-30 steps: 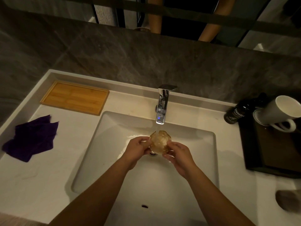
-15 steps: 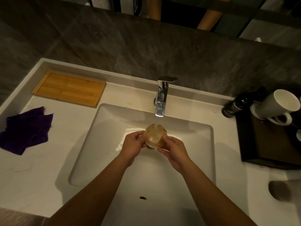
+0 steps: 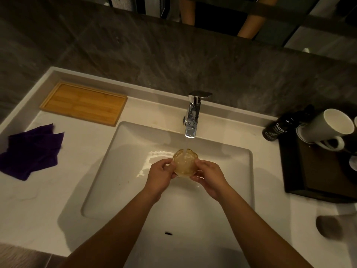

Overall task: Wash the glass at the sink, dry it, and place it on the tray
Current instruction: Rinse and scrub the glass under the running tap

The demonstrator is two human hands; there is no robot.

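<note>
Water now ran from the faucet (image 3: pixel 192 115) into the glass (image 3: pixel 184 162), which both hands, left hand (image 3: pixel 159 176) and right hand (image 3: pixel 209 176), gripped below the spout.

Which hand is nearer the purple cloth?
Left. The left hand grips the glass over the basin, on the side toward the purple cloth; the right hand grips its far side.

The only readable lettering stands on the dark bottle (image 3: pixel 276 128) lying at about 3 o'clock from the faucet (image 3: pixel 192 117), beside the white mug (image 3: pixel 326 128). Its label reads "Dunste", the word cut off at the bottle's edge; a smaller line beneath starts with "Hand", and the finer print below that is too small to make out.
</note>
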